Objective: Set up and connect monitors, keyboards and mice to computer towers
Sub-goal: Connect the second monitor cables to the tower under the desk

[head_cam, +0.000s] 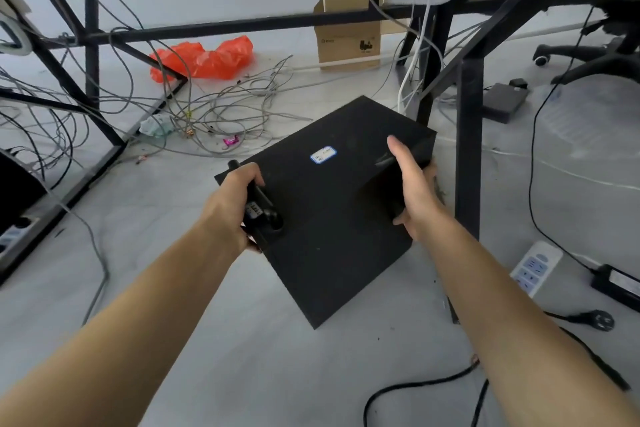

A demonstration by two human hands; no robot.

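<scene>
The black computer tower (332,211) is tilted and held over the grey floor (173,288), just beside a black table leg (469,149), with a white, blue-edged sticker (323,153) on its upper face. The left hand (235,208) is curled tightly around a black bar on the tower's left edge. The right hand (412,191) clasps the tower's right edge, thumb lying on the upper face and fingers wrapped over the side. Behind the tower a tangle of grey cables (225,111) lies on the floor, with an orange plastic bag (204,59) and a cardboard box (348,35) farther back. A white power strip (535,267) lies on the floor to the right.
</scene>
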